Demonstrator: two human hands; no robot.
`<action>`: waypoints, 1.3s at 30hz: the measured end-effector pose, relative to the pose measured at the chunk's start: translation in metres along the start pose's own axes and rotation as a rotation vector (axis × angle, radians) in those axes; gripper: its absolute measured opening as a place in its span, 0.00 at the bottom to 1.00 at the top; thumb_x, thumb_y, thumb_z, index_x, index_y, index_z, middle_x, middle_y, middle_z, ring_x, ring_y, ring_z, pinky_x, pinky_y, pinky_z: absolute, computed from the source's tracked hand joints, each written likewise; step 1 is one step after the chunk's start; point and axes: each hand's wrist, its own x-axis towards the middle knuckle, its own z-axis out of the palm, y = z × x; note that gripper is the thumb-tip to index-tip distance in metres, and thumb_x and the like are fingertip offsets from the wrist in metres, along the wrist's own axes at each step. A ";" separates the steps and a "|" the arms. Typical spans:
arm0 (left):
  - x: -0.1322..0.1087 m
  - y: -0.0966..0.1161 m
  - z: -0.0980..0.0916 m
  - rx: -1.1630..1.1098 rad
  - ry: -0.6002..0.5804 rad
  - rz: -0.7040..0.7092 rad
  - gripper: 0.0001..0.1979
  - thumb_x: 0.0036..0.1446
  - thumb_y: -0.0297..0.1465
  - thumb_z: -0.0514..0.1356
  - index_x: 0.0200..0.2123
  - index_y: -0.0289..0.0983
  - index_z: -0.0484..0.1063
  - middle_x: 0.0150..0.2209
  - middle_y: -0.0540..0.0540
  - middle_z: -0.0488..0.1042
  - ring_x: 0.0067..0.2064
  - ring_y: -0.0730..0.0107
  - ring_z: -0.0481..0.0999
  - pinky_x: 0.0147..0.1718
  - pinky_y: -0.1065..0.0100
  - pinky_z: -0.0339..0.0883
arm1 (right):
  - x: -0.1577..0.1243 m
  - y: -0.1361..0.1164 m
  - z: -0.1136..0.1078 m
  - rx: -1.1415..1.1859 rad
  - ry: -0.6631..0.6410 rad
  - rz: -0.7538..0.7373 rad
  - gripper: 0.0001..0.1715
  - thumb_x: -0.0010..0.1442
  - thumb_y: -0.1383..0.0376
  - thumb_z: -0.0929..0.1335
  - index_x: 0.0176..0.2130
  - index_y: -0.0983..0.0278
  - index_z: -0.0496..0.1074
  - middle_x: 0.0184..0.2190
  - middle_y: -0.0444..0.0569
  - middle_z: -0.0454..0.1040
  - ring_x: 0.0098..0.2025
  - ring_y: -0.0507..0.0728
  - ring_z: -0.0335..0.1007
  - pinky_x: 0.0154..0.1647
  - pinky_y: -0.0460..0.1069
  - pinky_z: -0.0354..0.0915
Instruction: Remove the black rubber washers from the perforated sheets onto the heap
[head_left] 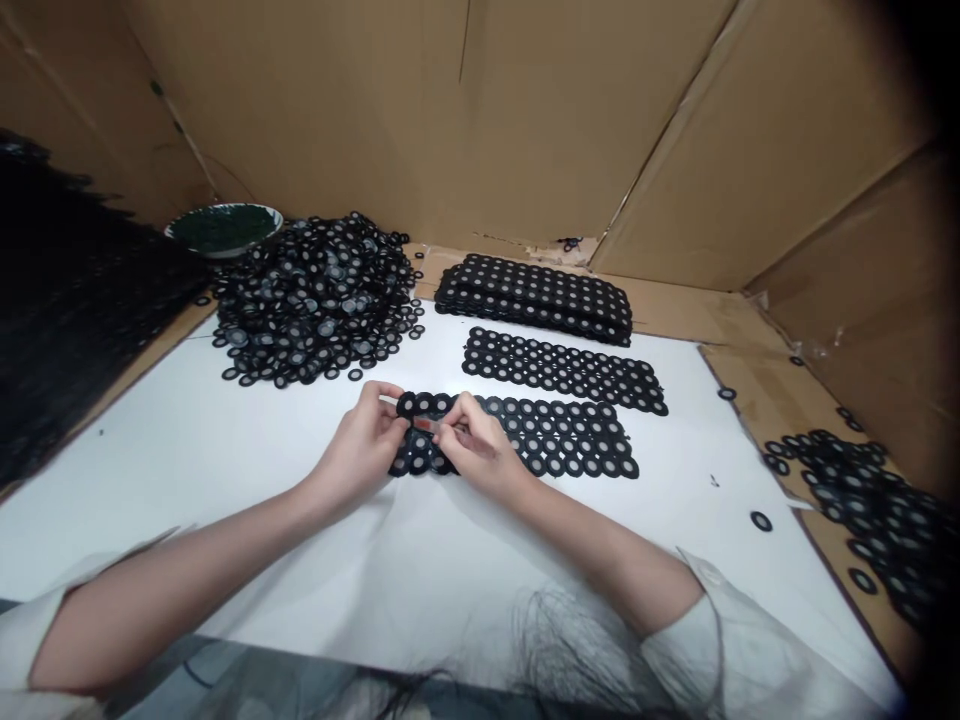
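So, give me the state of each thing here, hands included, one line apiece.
Left hand: at the near disc strip's left end, grip unclear
Right hand: pinching the slim tool
Slim tool: held, reddish end over the strip
Near disc strip: flat, partly covered by hands
Farther disc strip: flat
Strip stack: layered
Bowl: upright, dark green inside
Left disc heap: loose, mounded
Right discs: loose, scattered

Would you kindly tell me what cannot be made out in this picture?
All in the head view:
Part of the ring sheet: hidden by the right hand.
Reddish item it holds: too small to identify.
Bottom of the big pile: covered by its upper rings.
Dark mass: too dark, cut off by the left edge.
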 end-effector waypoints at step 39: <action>0.005 0.004 -0.027 0.321 -0.357 0.026 0.14 0.45 0.32 0.54 0.38 0.39 0.59 0.24 0.52 0.68 0.28 0.70 0.67 0.26 0.71 0.56 | -0.014 -0.008 -0.006 0.234 -0.126 0.017 0.05 0.52 0.71 0.59 0.27 0.62 0.56 0.21 0.42 0.68 0.28 0.51 0.67 0.29 0.47 0.60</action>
